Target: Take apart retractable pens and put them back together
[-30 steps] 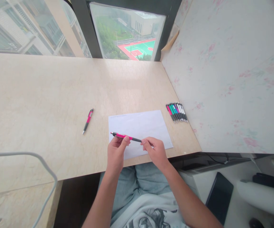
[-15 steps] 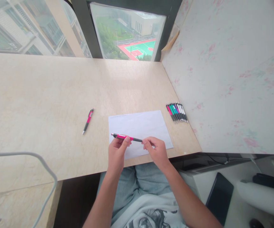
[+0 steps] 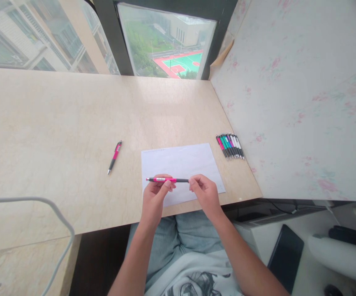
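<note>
Seated person at a pale tabletop (image 3: 85, 111), both hands over a white sheet of paper (image 3: 182, 159). A pink-and-black pen (image 3: 172, 180) lies across the sheet's near part, nearly level, spanning the gap between the hands; how high it is above the paper I can't judge.

Left hand (image 3: 153, 200): closed on the pink barrel, thumb on the near side, fingers behind. The clicker end sticks out past it, pale label facing up. Right hand (image 3: 205, 195): thumb and fingertips pinched at the writing end, hiding the tip. Gripping at two places probably steadies the barrel and leaves the right fingers free to work the tip end finely; whether they turn or pull, can't tell.

A similar pink pen (image 3: 114, 158) lies alone, left of the paper, well apart, its tip towards the person. Right of the sheet, near the papered wall (image 3: 304, 107), a row of pens (image 3: 230, 146) sits side by side, tips all nearer the person. That alignment likely keeps them tidy, easily told apart by colour.
</note>
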Demonstrator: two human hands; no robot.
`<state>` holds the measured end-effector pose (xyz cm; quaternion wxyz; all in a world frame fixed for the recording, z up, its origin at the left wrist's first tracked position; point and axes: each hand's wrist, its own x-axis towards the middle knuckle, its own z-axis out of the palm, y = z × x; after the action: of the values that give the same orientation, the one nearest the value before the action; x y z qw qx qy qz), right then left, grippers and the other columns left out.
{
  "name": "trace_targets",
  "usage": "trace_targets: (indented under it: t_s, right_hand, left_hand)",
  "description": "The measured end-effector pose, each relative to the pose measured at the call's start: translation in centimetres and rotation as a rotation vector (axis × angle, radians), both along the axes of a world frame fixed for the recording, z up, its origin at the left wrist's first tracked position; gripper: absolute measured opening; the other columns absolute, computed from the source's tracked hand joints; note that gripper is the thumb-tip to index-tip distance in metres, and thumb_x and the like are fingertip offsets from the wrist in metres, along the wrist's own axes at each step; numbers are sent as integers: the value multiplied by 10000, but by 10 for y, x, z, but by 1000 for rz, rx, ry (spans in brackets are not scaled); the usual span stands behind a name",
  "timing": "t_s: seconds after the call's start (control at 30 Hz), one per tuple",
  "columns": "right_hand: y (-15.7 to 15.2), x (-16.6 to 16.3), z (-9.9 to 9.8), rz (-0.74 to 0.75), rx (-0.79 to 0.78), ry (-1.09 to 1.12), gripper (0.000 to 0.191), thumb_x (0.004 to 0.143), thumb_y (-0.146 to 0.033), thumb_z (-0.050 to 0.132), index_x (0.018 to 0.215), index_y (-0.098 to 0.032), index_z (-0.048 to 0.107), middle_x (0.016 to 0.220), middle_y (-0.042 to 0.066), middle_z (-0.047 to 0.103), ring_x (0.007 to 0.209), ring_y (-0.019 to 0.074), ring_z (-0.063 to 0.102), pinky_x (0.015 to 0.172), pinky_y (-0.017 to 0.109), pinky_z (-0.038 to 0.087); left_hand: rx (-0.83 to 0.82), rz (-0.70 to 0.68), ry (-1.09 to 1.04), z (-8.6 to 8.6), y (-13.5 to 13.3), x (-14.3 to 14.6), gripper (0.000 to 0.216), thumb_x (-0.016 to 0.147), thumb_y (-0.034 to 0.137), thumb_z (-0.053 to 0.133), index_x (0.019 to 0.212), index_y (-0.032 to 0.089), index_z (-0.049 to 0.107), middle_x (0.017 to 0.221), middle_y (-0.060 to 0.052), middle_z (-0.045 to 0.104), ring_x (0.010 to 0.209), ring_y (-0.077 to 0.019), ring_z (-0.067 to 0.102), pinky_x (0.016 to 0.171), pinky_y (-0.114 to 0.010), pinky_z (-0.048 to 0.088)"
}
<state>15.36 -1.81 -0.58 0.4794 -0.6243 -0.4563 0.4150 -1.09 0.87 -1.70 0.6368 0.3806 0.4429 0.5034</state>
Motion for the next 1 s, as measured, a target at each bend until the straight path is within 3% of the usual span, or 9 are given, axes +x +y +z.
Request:
trace_targets:
  t_s: [0.33, 0.7, 1.0]
  right_hand:
    - [-1, 1, 1, -15, -6, 55, 305, 888, -471, 619, 762, -194, 619, 639, -8, 584, 609, 138, 530, 590, 264, 423]
    - [-1, 3, 0, -22, 12, 88, 271, 884, -447, 635, 788, -194, 633, 675, -6, 592, 626, 135, 534, 603, 263, 445]
    - [-2, 3, 0, -4, 18, 60, 278, 881, -458, 636, 795, -194, 635, 684, 3, 609, 634, 143, 551, 604, 271, 453]
  left_hand:
    - [-48, 14, -56, 5, 0, 3, 184, 813, 347, 747, 852, 170, 719, 782, -42, 661, 730, -152, 568, 714, -288, 451]
    - [-53, 1, -72, 9, -1, 3, 190, 792, 346, 760, 869, 176, 723, 809, -51, 668, 733, -158, 569, 718, -297, 458]
    - [-56, 10, -172, 4, 0, 2, 206, 862, 365, 692, 877, 164, 736, 795, -53, 654, 740, -148, 561, 723, -284, 451]
